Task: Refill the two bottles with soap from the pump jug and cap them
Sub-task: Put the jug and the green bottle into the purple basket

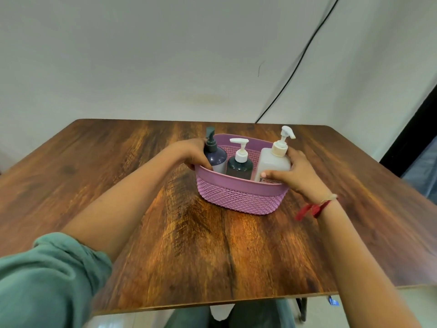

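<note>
A pale wall [142,55] fills the upper half of the view, and a thin black cable [305,50] runs down it to the far edge of the bench [118,162]. The bench is a broad slab of dark, streaky wood grain. Both forearms reach across it, the left coming out of a rolled green sleeve [47,280].

A mauve plastic basket [238,197] with a woven-pattern wall stands past the middle of the bench, and all three containers stand upright inside it in a row. The pump jug [274,162], whitish and the biggest of them, is at the right end, its white pump head rising well above the rim. The navy bottle [216,157] with a dark pump is at the left end. The dark green bottle [239,165], the smallest, stands between them with a white pump screwed on.

The right grip [298,174] is closed round the pump jug, with the thumb on its near face just above the basket rim and the fingers behind it. The left grip [191,153] is curled round the navy bottle at the shoulder, its near digit dipping just inside the rim.

A red thread [312,209] is tied at the right wrist.
</note>
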